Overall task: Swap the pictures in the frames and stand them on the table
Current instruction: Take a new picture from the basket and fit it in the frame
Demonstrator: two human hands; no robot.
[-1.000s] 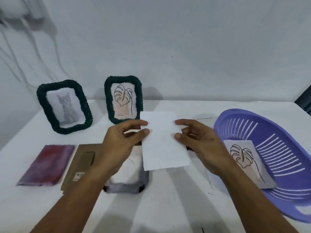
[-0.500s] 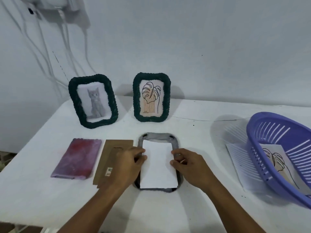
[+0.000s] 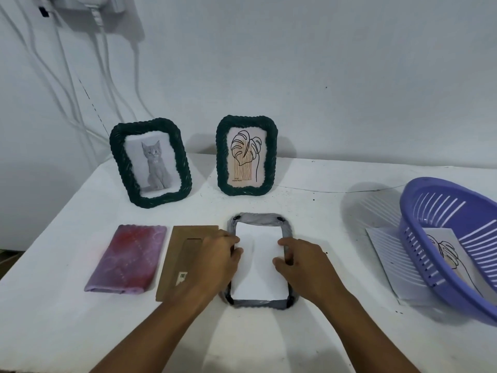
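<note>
- Head view, looking down at a grey frame (image 3: 260,303) lying face down on the white table (image 3: 309,216), so its open back is up for loading
- white sheet (image 3: 258,267) sits inside that frame, blank side up; most likely a picture going in face down, though I can't see the printed side
- left hand (image 3: 215,261) is at the sheet's left edge, right hand (image 3: 301,261) at its right edge; fingertips of both look bent onto the paper edges, pressing or nudging it square into the recess rather than gripping it
- brown backing board (image 3: 185,254) lies just left of the grey frame, partly under the left wrist, handy to drop on once the sheet is seated, I reckon
- left of that board is a folded purple-red cloth (image 3: 129,258)
- behind the grey frame, two dark green woven frames stand upright: cat frame (image 3: 150,162) back-left, leaf frame (image 3: 247,156) straight behind, both already filled
- well to the right of the grey frame is a purple slotted basket (image 3: 457,211) with a leaf print (image 3: 445,254) inside, presumably the spare pictures pile
- my guess: the board and the corner clips come next
</note>
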